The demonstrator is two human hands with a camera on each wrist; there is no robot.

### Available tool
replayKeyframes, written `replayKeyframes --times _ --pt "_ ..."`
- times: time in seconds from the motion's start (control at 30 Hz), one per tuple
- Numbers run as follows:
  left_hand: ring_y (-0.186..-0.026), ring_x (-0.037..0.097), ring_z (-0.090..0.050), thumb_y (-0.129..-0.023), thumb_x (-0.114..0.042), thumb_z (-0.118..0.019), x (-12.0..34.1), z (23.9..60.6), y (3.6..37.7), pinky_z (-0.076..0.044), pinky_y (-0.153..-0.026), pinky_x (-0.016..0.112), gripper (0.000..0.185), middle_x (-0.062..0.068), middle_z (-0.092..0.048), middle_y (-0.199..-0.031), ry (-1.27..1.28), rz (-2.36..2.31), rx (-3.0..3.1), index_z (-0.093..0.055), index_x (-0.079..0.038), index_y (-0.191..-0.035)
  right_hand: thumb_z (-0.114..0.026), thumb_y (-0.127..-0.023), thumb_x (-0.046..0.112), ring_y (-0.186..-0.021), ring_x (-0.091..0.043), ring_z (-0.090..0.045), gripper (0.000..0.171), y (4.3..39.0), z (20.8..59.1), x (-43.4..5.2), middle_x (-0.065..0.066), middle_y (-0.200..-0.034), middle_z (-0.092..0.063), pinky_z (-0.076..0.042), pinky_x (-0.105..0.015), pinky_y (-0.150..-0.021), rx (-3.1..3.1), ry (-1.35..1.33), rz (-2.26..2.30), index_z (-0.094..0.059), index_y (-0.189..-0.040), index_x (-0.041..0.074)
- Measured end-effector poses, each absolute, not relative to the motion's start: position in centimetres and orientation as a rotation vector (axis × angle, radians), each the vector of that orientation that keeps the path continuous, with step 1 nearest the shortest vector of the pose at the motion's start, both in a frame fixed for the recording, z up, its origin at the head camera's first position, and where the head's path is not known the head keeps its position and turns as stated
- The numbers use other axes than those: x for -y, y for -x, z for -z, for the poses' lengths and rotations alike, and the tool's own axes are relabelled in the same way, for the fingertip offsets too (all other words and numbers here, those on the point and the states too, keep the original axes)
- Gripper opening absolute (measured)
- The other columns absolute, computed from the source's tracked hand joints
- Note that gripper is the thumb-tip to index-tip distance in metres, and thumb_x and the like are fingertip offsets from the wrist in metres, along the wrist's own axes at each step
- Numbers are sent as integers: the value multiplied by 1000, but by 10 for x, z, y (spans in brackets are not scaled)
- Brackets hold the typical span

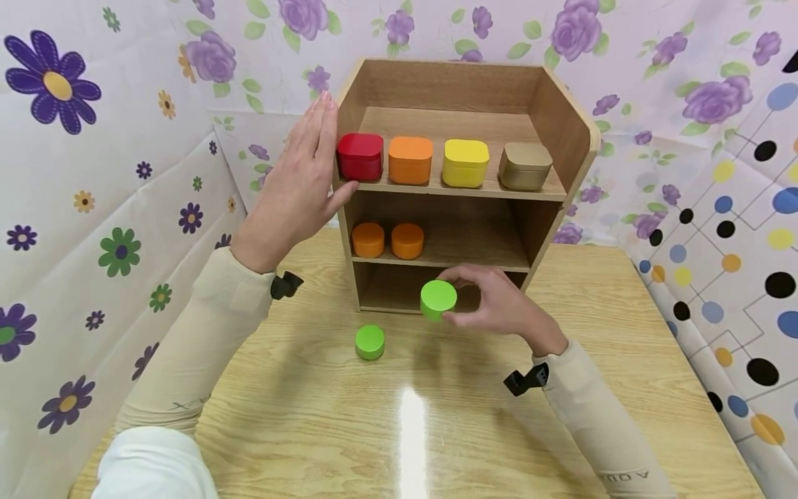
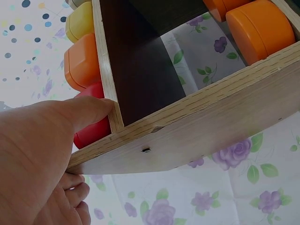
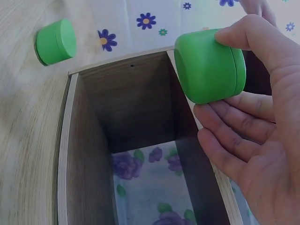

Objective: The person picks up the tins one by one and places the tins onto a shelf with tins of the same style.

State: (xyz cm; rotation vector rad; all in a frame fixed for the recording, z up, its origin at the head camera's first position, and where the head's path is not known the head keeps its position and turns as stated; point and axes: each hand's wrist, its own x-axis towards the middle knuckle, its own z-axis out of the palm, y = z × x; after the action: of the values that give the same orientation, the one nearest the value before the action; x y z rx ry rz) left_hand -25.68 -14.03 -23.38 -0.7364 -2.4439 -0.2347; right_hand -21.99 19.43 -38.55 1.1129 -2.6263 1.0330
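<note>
My right hand (image 1: 499, 301) pinches a green round-cornered container (image 1: 438, 299) between thumb and fingers, in front of the bottom compartment of a wooden shelf unit (image 1: 445, 194). In the right wrist view the held green container (image 3: 208, 65) shows a lid seam. A second green round container (image 1: 370, 342) stands on the table, left of the held one. My left hand (image 1: 296, 180) rests on the unit's left side with straight fingers. Its thumb (image 2: 93, 112) touches the front edge beside a red box (image 1: 360, 157) on the top shelf.
Right of the red box stand an orange box (image 1: 410, 160), a yellow box (image 1: 465, 163) and a tan box (image 1: 525, 166). Two orange round containers, the left one (image 1: 368, 240) and the right one (image 1: 408, 240), stand on the middle shelf. Patterned cloth (image 1: 156, 173) surrounds the wooden table (image 1: 312, 416).
</note>
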Motion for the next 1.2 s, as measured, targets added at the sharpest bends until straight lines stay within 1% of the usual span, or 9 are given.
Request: replayKeyframes --times 0.2,0.3,0.57,0.8,1.03,1.2 --pt "-167 36 -11 -100 -23 -72 141 235 256 -8 -138 42 99 21 -7 -178 748 259 2439 -5 6 -167 -89 -80 27 -105 -14 -72 53 223 379 -197 5 -116 -74 -62 -47 -94 2587 -1057 -1040 -70 -127 15" --pt "-167 36 -11 -100 -23 -72 141 235 256 -8 -138 42 99 21 -7 -178 746 256 2434 -6 6 -167 -90 -80 25 -107 -17 -73 53 226 374 -199 1 -119 -74 -62 -49 -95 2552 -1039 -1059 -70 -128 12" --pt "-167 35 -10 -100 -23 -72 141 234 256 -8 -138 42 99 20 -6 -178 742 255 2436 -5 5 -167 -90 -81 23 -108 -21 -73 51 234 360 -201 -3 -121 -74 -63 -47 -97 2526 -962 -1049 -71 -127 11" --pt "-167 35 -10 -100 -24 -71 142 233 256 -8 -138 41 99 20 -6 -178 736 248 2442 -5 5 -167 -88 -84 20 -109 -22 -71 48 247 353 -201 -7 -121 -75 -61 -46 -100 2498 -922 -1017 -71 -126 6" --pt "-166 36 -11 -100 -25 -72 142 234 256 -8 -138 42 99 22 -7 -178 736 226 2438 -5 6 -167 -86 -86 24 -113 -27 -70 50 255 352 -198 -10 -125 -74 -58 -49 -104 2538 -845 -1047 -70 -130 6" --pt "-167 35 -11 -100 -25 -72 141 235 256 -8 -138 42 101 20 -5 -178 737 231 2438 -4 5 -167 -85 -87 27 -117 -30 -69 52 259 354 -198 -11 -130 -73 -57 -51 -106 2581 -781 -1046 -69 -133 7"
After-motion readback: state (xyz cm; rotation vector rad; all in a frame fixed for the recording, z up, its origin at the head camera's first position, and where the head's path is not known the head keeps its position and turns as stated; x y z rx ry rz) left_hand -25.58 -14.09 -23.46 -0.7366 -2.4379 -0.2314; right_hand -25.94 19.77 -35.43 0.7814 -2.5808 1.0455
